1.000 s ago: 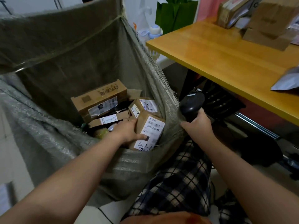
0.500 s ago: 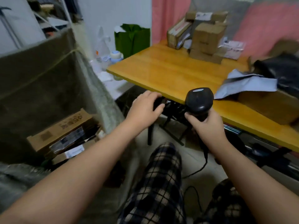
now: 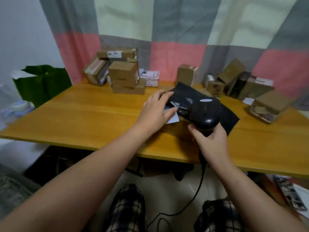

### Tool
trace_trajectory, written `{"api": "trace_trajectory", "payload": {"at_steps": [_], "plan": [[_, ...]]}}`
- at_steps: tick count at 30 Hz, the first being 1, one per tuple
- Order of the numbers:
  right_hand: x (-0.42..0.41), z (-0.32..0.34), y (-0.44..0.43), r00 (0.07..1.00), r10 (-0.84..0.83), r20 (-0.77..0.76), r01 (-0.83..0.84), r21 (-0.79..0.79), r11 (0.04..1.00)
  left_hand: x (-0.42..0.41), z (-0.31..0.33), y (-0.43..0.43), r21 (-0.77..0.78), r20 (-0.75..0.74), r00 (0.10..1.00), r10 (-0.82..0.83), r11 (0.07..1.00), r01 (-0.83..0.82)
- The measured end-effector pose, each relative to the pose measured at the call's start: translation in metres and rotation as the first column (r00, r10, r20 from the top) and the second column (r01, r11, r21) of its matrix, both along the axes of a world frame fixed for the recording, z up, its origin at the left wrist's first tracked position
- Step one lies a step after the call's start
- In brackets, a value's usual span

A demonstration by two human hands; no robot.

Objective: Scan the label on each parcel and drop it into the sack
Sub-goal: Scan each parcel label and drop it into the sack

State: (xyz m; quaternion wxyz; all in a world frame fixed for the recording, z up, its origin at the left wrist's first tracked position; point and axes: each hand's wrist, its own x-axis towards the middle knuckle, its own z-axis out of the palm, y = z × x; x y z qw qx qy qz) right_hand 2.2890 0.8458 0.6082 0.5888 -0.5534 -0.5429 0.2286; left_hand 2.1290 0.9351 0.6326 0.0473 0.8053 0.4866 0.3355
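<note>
Right hand (image 3: 211,143) is wrapped round the handle of the scanner (image 3: 206,113), head aimed down, I judge to read a label. The black parcel bag (image 3: 184,96) lies just behind the scanner, partly hidden by it. Left hand (image 3: 156,111), left of the scanner, rests nearly straight fingers on the bag's edge, probably steadying it. I cannot tell whether the pale sheet (image 3: 173,118) under its thumb is a label.

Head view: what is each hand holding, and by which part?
Right hand grips the scanner by its handle. Left hand lies on the left edge of the black parcel; a closed grip cannot be told.
</note>
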Motion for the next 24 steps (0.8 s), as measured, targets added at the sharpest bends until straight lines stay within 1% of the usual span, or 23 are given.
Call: {"api": "trace_trajectory", "payload": {"at_steps": [1,2,3,4,5,6,7,9,10,12,14,16,17,20,22,24], "plan": [[0.003,0.002,0.004,1.000,-0.018,0.002,0.018,0.028,0.999,0.009,0.008,0.011,0.032,-0.092,0.995,-0.049,0.998,0.052],[0.005,0.004,0.007,1.000,-0.030,0.009,0.030,0.052,0.998,0.017,0.015,0.021,0.032,-0.224,0.970,-0.097,0.994,0.107],[0.007,0.005,0.010,0.999,-0.039,0.018,0.038,0.062,0.997,0.025,0.020,0.031,-0.004,-0.351,0.925,-0.146,0.988,0.154],[0.009,0.005,0.012,0.999,-0.046,0.025,0.045,0.060,0.997,0.031,0.023,0.039,-0.071,-0.434,0.880,-0.192,0.981,0.179],[0.011,0.005,0.014,0.998,-0.057,0.031,0.055,0.051,0.997,0.036,0.025,0.047,-0.142,-0.457,0.861,-0.225,0.973,0.179],[0.013,0.004,0.016,0.997,-0.069,0.035,0.067,0.046,0.997,0.039,0.025,0.053,-0.183,-0.442,0.864,-0.239,0.968,0.173],[0.015,0.002,0.016,0.996,-0.079,0.036,0.077,0.051,0.996,0.041,0.025,0.058,-0.169,-0.426,0.874,-0.233,0.970,0.176],[0.017,0.002,0.014,0.996,-0.085,0.029,0.083,0.079,0.993,0.042,0.023,0.063,-0.071,-0.433,0.880,-0.196,0.980,0.184],[0.019,0.002,0.013,0.996,-0.084,0.025,0.081,0.092,0.992,0.042,0.022,0.064,-0.051,-0.439,0.876,-0.201,0.979,0.199],[0.021,-0.001,0.012,0.996,-0.081,0.034,0.078,0.100,0.992,0.040,0.023,0.062,-0.101,-0.466,0.851,-0.242,0.970,0.221],[0.022,-0.003,0.013,0.994,-0.096,0.046,0.092,0.089,0.992,0.038,0.027,0.058,-0.163,-0.561,0.787,-0.257,0.966,0.200],[0.024,-0.005,0.014,0.991,-0.131,0.027,0.130,0.058,0.990,0.040,0.029,0.051,-0.175,-0.643,0.725,-0.247,0.969,0.176],[0.025,-0.006,0.014,0.988,-0.153,0.013,0.152,0.046,0.987,0.041,0.028,0.047,-0.166,-0.663,0.712,-0.231,0.973,0.162],[0.032,-0.009,0.014,0.977,-0.212,-0.021,0.213,0.016,0.977,0.050,0.019,0.036,-0.097,-0.705,0.692,-0.154,0.988,0.122],[0.037,-0.011,0.010,0.970,-0.240,-0.036,0.241,-0.003,0.971,0.055,0.012,0.031,-0.101,-0.703,0.694,-0.155,0.988,0.119],[0.044,-0.013,0.005,0.955,-0.297,-0.016,0.297,-0.022,0.955,0.057,0.008,0.026,-0.111,-0.691,0.703,-0.164,0.986,0.121]]}}
